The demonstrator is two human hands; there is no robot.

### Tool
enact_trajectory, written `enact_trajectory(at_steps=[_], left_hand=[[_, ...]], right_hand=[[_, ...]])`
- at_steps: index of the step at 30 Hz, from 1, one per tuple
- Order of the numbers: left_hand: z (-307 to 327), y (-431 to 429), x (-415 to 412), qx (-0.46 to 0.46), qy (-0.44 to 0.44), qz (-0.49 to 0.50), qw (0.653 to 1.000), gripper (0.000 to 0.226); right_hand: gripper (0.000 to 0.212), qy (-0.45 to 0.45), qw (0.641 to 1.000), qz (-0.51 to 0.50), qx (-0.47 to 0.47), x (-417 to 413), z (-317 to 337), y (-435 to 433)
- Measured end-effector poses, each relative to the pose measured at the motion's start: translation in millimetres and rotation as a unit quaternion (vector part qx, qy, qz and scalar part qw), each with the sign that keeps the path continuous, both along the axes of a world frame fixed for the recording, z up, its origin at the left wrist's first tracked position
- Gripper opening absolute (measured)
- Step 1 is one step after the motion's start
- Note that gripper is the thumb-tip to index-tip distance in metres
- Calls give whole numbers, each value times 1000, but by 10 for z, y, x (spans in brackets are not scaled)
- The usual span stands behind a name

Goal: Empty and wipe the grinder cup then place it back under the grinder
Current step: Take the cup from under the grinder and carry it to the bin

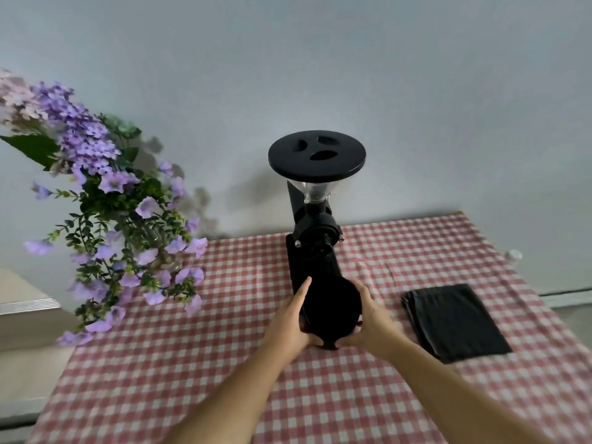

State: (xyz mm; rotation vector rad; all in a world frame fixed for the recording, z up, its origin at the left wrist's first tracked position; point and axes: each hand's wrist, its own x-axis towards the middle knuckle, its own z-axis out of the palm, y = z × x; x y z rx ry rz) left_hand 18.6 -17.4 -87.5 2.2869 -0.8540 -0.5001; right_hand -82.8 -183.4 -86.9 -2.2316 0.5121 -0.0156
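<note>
The black grinder (315, 219) stands at the back of the table, its round lid on top of a clear hopper. The black grinder cup (331, 304) sits on the grinder's base in front of the body. My left hand (293, 318) wraps its left side with fingers reaching up the wall. On the cup's right side, my right hand (368, 318) grips it. Both thumbs meet near the cup's front lower edge. The cup's inside is too dark to make out. A folded black cloth (456, 322) lies flat to the right.
A red-and-white checked tablecloth (224, 363) covers the table. A vase of purple flowers (121, 225) leans over the back left corner. A small white object (513, 255) sits by the wall at the right. A pale ledge (22, 302) stands at the far left.
</note>
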Motion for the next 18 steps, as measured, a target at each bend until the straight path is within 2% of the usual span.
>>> enact_trajectory(at_steps=[5,12,15,18], left_hand=[[119,5,-21,-12,-24,-62,998,95],[481,-394,-395,-66,14,-133,989,113],[686,-718,-744,-74,0,-189,979,119],[841,-1122,-1292,-94,-23,-239,966,115]], right_hand=[[115,-29,999,-40,16,-224,125,110],[110,-88,990,-106,22,-854,486,-89],[113,-111,980,-161,24,-1350,634,-256],[113,-129,974,-187,6,-1995,791,-474]])
